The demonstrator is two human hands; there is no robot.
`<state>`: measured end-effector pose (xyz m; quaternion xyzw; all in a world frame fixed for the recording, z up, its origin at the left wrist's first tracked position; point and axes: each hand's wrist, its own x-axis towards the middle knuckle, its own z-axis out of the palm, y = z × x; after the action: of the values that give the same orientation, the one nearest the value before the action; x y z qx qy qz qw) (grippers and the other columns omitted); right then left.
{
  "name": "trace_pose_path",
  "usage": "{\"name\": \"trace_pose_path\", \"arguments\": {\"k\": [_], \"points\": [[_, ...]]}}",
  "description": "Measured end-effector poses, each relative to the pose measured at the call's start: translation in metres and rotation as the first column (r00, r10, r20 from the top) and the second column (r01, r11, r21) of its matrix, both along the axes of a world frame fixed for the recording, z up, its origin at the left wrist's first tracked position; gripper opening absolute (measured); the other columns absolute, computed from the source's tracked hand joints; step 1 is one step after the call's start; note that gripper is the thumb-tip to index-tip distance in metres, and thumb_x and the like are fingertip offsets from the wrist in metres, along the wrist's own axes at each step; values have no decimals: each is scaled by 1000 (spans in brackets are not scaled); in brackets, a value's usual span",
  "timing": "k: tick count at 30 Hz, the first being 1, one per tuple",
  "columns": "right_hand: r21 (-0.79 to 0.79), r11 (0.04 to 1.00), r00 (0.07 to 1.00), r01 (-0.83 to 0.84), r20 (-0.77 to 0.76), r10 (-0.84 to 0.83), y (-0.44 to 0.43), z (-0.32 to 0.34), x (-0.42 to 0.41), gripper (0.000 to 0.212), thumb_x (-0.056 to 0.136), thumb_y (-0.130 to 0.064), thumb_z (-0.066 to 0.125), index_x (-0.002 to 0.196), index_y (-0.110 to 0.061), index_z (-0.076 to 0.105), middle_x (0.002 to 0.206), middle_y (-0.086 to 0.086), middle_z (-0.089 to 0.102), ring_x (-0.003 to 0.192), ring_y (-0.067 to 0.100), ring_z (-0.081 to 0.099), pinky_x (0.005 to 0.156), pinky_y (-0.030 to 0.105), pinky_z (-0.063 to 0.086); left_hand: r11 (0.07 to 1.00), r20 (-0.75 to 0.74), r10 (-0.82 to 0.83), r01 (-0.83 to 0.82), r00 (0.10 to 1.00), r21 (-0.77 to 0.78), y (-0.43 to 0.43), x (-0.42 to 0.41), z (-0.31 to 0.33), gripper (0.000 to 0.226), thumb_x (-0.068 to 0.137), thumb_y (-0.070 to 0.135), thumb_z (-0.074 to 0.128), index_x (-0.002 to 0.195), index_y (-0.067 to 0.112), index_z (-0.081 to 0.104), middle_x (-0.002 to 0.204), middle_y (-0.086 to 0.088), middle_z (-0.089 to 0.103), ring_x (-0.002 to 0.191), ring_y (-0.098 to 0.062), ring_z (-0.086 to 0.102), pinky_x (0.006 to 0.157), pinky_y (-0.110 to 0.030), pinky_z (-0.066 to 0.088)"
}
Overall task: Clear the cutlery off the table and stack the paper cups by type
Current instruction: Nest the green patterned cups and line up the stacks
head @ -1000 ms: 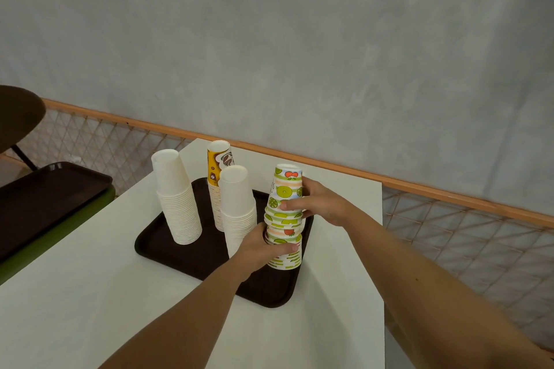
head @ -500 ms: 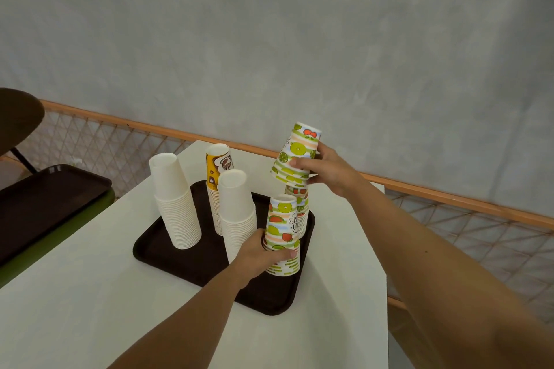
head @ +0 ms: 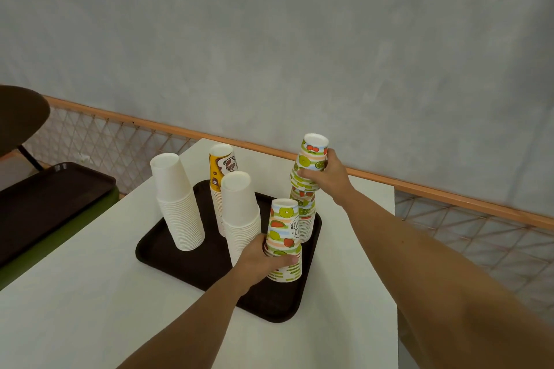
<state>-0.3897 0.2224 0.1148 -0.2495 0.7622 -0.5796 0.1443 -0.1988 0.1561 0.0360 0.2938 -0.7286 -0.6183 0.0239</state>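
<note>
The dark tray (head: 168,252) sits on the white table (head: 90,293), crowded with upside-down cup stacks. Two plain white stacks (head: 180,204) (head: 242,219) stand just left of my hands, and a stack topped by a yellow cup (head: 221,168) stands behind them. The nearer white stack touches my left hand (head: 263,260).

That hand curls round the lower part of the front fruit-print stack (head: 284,237) at the tray's near right. My right hand (head: 329,177) grips a short batch of fruit-print cups (head: 311,159) over the rear fruit-print stack (head: 304,219). Whether it is fully seated, I cannot tell.

The front stack's top cup has upside-down lettering; I can read only "MER". The yellow cup shows a brown drawing.

Off to the left are a second tray (head: 45,198) on a green bench (head: 60,234) and an orange rail (head: 449,195) along the grey wall.

Half a second ago the batch was tilted and higher; now it is upright and lower. My left hand has kept its grip.
</note>
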Motion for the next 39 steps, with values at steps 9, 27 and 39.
{"name": "trace_pose_path", "arguments": {"k": [9, 27, 39], "points": [[253, 963, 996, -90, 18, 88, 5, -23, 5, 79, 76, -28, 76, 140, -18, 30, 139, 11, 44, 125, 26, 45, 96, 36, 41, 1000, 3, -3, 3, 1000, 5, -1, -1, -3, 58, 73, 22, 78, 123, 20, 48, 124, 2, 58, 105, -9, 53, 93, -27, 43], [277, 801, 841, -531, 287, 458, 44, -21, 63, 46, 80, -23, 73, 120, -25, 52, 117, -4, 62, 109, 18, 60, 90, 35, 53, 1000, -55, -20, 21, 998, 13, 9, -2, 10, 64, 71, 25, 80, 125, 19, 46, 117, 5, 60, 107, -13, 57, 90, -26, 48], [190, 875, 879, -446, 278, 388, 40, -6, 55, 39, 80, -25, 73, 115, -22, 57, 114, -1, 67, 107, 19, 63, 92, 40, 53, 999, -82, -18, 20, 997, 31, 9, 10, 14, 65, 68, 20, 82, 124, 16, 49, 118, 1, 62, 105, -13, 60, 81, -19, 49]]}}
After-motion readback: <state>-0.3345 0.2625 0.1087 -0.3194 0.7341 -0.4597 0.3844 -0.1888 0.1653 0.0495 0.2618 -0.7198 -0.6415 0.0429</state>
